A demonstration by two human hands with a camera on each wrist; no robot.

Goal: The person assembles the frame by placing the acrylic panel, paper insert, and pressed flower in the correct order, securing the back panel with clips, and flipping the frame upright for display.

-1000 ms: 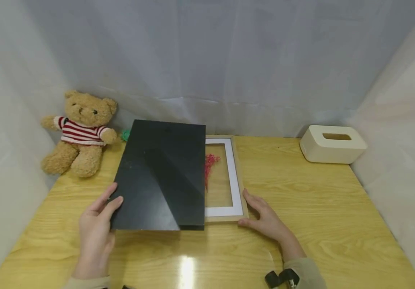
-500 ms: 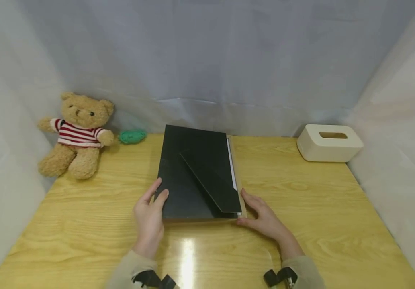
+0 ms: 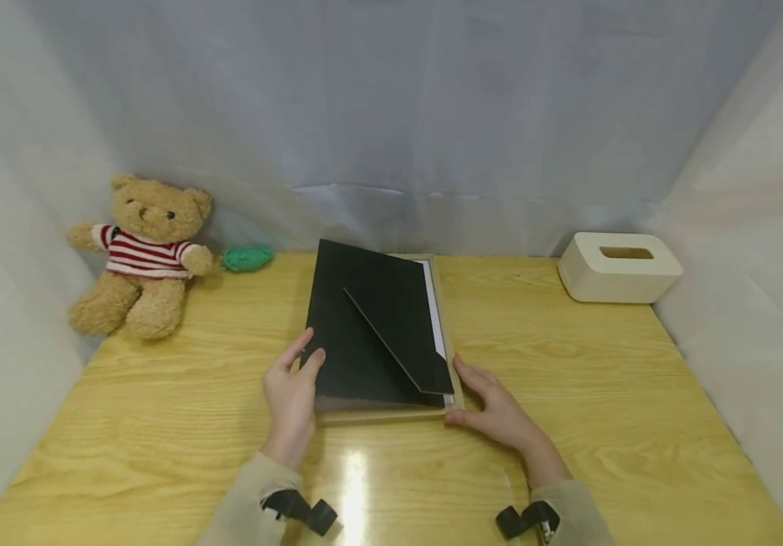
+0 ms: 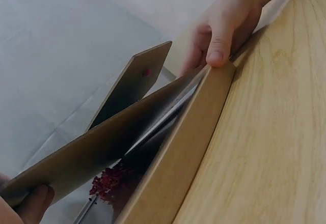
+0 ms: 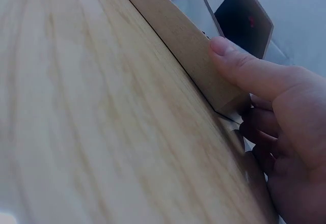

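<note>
A black backing board point(image 3: 343, 349) with a fold-out stand point(image 3: 408, 337) lies slanted over a light wooden picture frame point(image 3: 387, 415). My left hand point(image 3: 291, 398) pinches the board's left edge, thumb on top. That side is raised, while the right side sits low in the frame. Below the board, the left wrist view shows a red dried flower point(image 4: 109, 183). My right hand point(image 3: 496, 406) grips the frame's near right corner, thumb against the front side and fingers along the right side. A strip of white mat point(image 3: 434, 307) shows beside the board; the rest is hidden.
A teddy bear point(image 3: 148, 258) in a striped sweater sits at the back left, next to a green bundle point(image 3: 248, 258). At the back right stands a cream tissue box point(image 3: 619, 268). Pale curtains point(image 3: 377, 114) enclose the wooden table point(image 3: 568, 364).
My left hand has carried the backing board rightward over the frame, covering most of it, and its stand now sticks out. The right hand has stayed at the frame's corner.
</note>
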